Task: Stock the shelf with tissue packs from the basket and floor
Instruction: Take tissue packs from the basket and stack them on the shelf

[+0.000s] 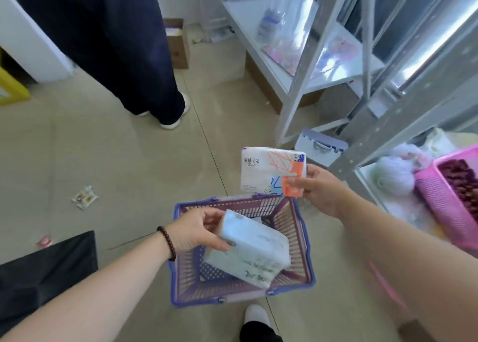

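Observation:
A purple-pink plastic basket (305, 272) with a blue rim stands on the floor in front of me. My left hand (192, 231) grips a pale blue tissue pack (254, 251) by its upper end, tilted over the basket's inside. My right hand (319, 187) holds a white tissue pack (269, 169) with orange and blue print by its right edge, raised above the basket's far rim. The metal shelf unit (372, 65) stands to the right.
Another person in dark trousers (124, 44) stands at the back left. Small wrappers (84, 199) lie on the floor to the left. A pink tray (439, 202) and fluffy items sit on the low shelf at right. Cardboard boxes (178, 44) sit by the far wall.

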